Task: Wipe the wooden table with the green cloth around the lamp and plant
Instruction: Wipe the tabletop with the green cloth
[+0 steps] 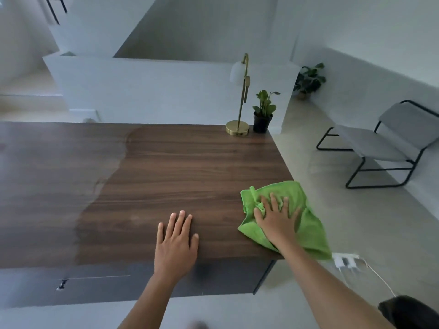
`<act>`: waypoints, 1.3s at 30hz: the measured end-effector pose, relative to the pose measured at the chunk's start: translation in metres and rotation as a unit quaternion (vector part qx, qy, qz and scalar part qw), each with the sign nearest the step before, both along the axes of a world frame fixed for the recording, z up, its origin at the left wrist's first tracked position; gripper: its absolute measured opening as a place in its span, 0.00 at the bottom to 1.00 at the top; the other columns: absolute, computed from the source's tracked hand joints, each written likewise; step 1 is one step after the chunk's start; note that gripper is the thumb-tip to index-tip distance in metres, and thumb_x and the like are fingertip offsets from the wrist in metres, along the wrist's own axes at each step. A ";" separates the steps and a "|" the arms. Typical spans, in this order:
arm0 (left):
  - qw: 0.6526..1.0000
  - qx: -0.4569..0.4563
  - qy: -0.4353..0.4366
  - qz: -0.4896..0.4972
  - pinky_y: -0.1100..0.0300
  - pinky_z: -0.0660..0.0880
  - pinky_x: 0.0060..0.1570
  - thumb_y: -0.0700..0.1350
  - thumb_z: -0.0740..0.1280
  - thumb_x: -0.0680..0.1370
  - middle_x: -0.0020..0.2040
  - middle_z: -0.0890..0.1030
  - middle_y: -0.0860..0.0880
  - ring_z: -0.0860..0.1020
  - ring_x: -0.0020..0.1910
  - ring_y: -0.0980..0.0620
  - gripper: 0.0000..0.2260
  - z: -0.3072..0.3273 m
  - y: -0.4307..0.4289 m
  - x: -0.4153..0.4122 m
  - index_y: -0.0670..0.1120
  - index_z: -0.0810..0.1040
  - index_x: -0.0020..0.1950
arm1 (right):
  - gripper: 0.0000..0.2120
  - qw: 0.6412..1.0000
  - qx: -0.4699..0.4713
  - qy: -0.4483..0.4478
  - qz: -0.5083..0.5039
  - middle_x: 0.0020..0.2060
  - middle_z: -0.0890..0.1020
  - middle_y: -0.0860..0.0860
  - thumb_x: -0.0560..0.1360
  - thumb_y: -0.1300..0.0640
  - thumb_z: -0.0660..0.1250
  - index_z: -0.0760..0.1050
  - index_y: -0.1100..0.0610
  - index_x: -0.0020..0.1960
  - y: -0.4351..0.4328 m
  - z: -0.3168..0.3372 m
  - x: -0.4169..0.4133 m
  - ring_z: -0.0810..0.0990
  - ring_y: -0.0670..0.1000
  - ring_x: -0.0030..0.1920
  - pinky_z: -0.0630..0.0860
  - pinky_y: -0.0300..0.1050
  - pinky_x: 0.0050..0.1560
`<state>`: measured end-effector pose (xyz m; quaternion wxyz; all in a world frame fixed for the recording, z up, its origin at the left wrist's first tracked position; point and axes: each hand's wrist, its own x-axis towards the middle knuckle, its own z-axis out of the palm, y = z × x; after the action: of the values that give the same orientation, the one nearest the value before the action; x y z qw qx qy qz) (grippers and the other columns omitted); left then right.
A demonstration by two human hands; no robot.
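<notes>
The green cloth [306,224] lies crumpled at the near right corner of the wooden table [185,167], part of it hanging over the right edge. My right hand [276,218] presses flat on the cloth with fingers spread. My left hand [175,241] rests flat on the bare wood near the front edge, to the left of the cloth. A brass lamp [238,127] with a white shade stands at the far right corner. A small plant in a black pot [262,121] stands just right of the lamp's base.
A grey chair with a black frame [384,148] stands on the floor to the right of the table. A larger potted plant [308,79] sits by the far wall. A white power strip with a cable [345,261] lies on the floor below the cloth.
</notes>
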<state>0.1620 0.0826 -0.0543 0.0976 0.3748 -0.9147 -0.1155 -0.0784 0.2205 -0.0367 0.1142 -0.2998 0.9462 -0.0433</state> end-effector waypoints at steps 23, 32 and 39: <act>0.998 0.015 -0.023 -0.051 0.48 0.47 0.75 0.57 0.38 0.73 0.79 0.57 0.48 0.51 0.78 0.50 0.34 0.021 0.016 -0.045 0.48 0.62 0.75 | 0.46 0.993 -0.026 0.040 0.105 0.80 0.43 0.48 0.66 0.30 0.23 0.44 0.46 0.80 0.028 -0.010 0.006 0.39 0.57 0.79 0.36 0.63 0.75; 0.997 0.024 -0.042 -0.055 0.47 0.46 0.76 0.55 0.49 0.80 0.79 0.54 0.50 0.48 0.79 0.51 0.25 0.020 0.007 -0.100 0.50 0.59 0.77 | 0.32 0.998 -0.033 0.026 0.047 0.79 0.42 0.47 0.78 0.33 0.40 0.44 0.42 0.79 -0.006 -0.003 -0.015 0.37 0.57 0.78 0.35 0.70 0.73; 0.996 0.023 -0.045 -0.068 0.47 0.44 0.76 0.55 0.52 0.82 0.80 0.52 0.51 0.46 0.79 0.52 0.24 0.018 -0.019 -0.135 0.51 0.57 0.77 | 0.32 0.998 -0.049 0.022 0.012 0.80 0.43 0.47 0.78 0.33 0.41 0.44 0.42 0.79 -0.030 -0.005 -0.045 0.37 0.57 0.78 0.34 0.71 0.72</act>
<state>0.0273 0.0641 -0.0368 0.0399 0.3191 -0.9384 -0.1261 -0.1236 0.1905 -0.0416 0.0788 -0.3175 0.9415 -0.0816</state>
